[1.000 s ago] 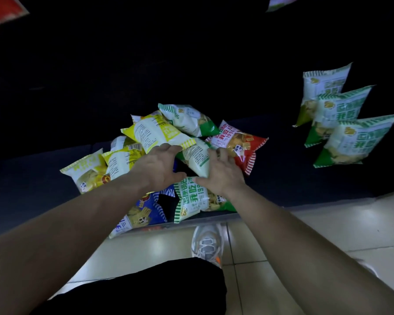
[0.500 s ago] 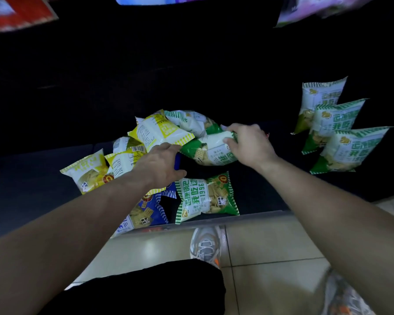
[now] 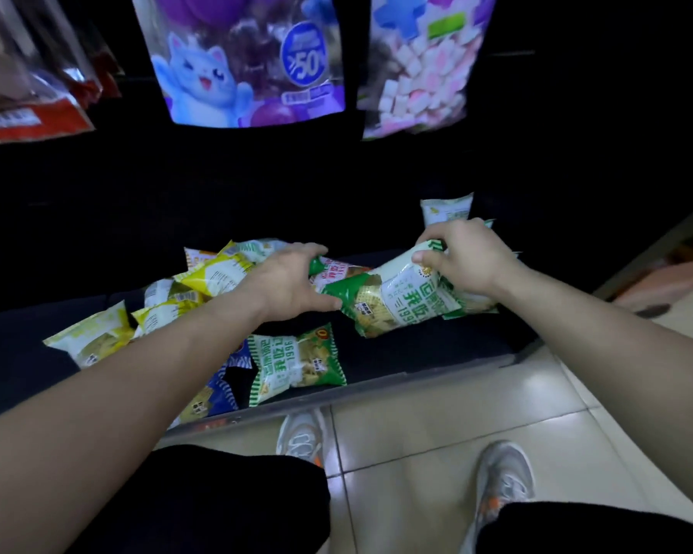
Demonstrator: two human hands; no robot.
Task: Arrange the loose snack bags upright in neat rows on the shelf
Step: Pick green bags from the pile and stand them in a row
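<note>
Dim store shelving fills the view, with a low dark shelf deck (image 3: 437, 353) above pale floor tiles (image 3: 417, 429).

On the right hand (image 3: 471, 259), the fingers (image 3: 429, 257) and thumb are curled and clamped on the top edge of a green-and-white snack bag (image 3: 393, 305). The bag is off the deck and hangs tilted, its bottom pointing toward 8 o'clock.

The left hand (image 3: 291, 281) sits at 9 o'clock of that bag. Its fingers reach forward over the heap, and its thumb is spread wide with the tip against the held bag's lower corner. A green bag corner shows between thumb and forefinger, but I cannot tell whether they pinch it. A red bag (image 3: 339, 271) lies just beneath.

At 9 o'clock of the left hand is a pile of yellow bags (image 3: 213, 273), and another yellow bag (image 3: 93, 337) lies farther toward 8 o'clock. At 6 o'clock of the left hand a second green bag (image 3: 297, 363) lies flat near the shelf's front lip. A blue bag (image 3: 217, 393) is at its 8 o'clock, partly under the forearm.

At 12 o'clock of the right hand a pale upright bag (image 3: 447, 209) stands, mostly hidden behind the knuckles.

Farther out, a purple pack with a blue cat (image 3: 249, 62) and a pink-and-white pack (image 3: 421, 74) hang at 12 o'clock of the view, and a red pack (image 3: 29, 121) at 10 o'clock. Two grey shoes (image 3: 303, 433) stand on the tiles at 6 o'clock.
</note>
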